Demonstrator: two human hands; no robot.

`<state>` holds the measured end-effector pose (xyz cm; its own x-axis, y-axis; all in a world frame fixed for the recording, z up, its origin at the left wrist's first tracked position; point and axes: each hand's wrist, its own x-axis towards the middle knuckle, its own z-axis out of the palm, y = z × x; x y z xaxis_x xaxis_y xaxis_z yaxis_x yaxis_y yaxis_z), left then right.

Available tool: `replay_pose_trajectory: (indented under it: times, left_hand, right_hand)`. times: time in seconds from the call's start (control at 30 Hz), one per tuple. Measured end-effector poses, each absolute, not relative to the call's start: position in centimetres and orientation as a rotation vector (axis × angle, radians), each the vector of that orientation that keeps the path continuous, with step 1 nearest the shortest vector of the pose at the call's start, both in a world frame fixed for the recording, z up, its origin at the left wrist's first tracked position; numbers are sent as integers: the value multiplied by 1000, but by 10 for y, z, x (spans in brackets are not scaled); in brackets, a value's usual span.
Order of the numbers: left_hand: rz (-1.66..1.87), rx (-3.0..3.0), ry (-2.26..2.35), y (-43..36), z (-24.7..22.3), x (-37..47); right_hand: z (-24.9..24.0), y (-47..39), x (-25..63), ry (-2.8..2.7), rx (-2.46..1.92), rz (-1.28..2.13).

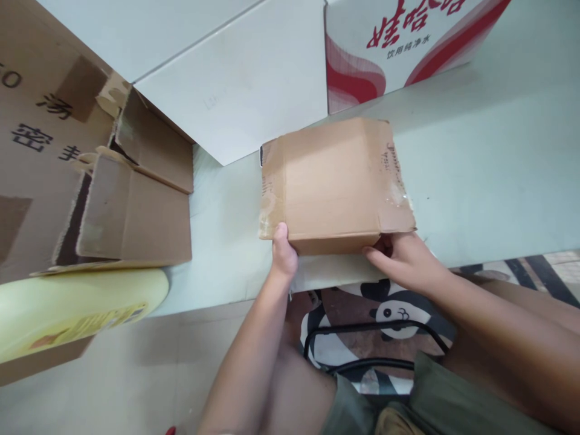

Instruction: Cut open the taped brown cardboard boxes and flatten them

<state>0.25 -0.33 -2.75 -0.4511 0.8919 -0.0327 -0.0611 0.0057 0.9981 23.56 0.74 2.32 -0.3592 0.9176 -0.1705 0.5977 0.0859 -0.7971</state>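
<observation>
A brown cardboard box (333,178) lies at the front edge of the pale table, its side flaps spread out left and right. Clear tape and handwriting show on the right flap. My left hand (284,252) grips the box's near left corner, thumb up along the flap and fingers hidden beneath. At the near right corner, my right hand (401,254) is curled under the right flap, its thumb against the front side. Part of the right hand's fingers is hidden by the flap.
Large brown cartons (154,205) stand at the left, beside a yellow plastic bottle (81,308). Behind the box are a white box (254,78) and a red-and-white printed carton (403,54). Below the pale table (489,181), a panda-patterned mat (394,323) and black metal bars show.
</observation>
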Motion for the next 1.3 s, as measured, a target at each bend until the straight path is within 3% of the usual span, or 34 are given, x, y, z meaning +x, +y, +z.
replay_pose_trajectory:
  times: [1.3]
  left_hand:
    - [1786,714,1383,17,-27,25]
  right_hand:
    - [22,2,244,-2069,-1419,1050]
